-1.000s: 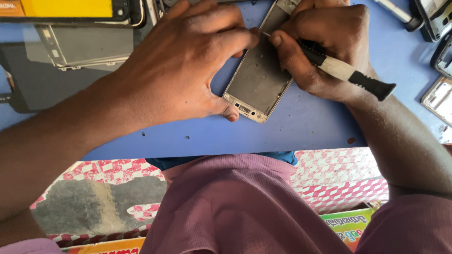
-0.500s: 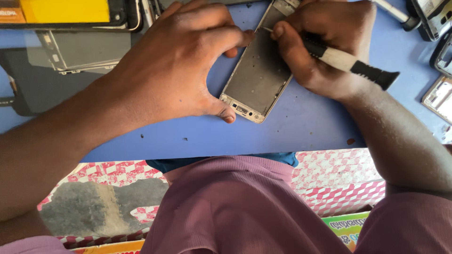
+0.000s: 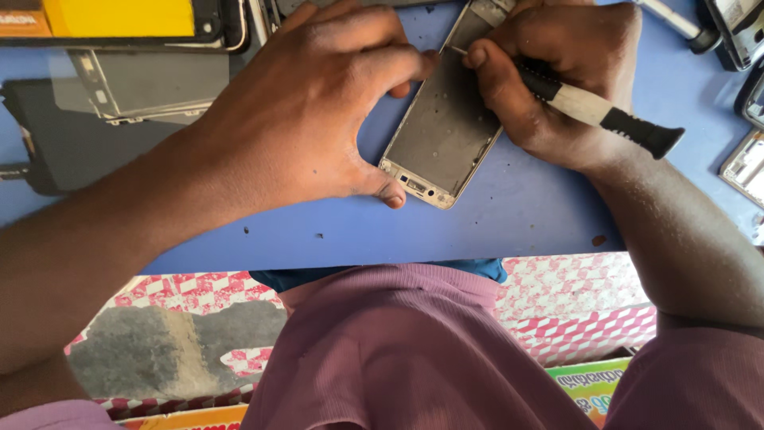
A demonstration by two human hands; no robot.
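The phone frame (image 3: 440, 135) lies a bit slanted on the blue mat (image 3: 525, 215), in the upper middle of the picture. The left hand (image 3: 306, 111) is spread over its left side, thumb at the bottom corner and a finger near the top, pinning it flat. The right hand (image 3: 561, 76) is curled tight around a screwdriver (image 3: 593, 107) with a black and white handle, and the thin tip touches the frame near its top edge. To do this well, I think the left hand should press down firmly so nothing slides. The tip should stay straight and turn slowly. More phone parts (image 3: 127, 87) lie at the upper left.
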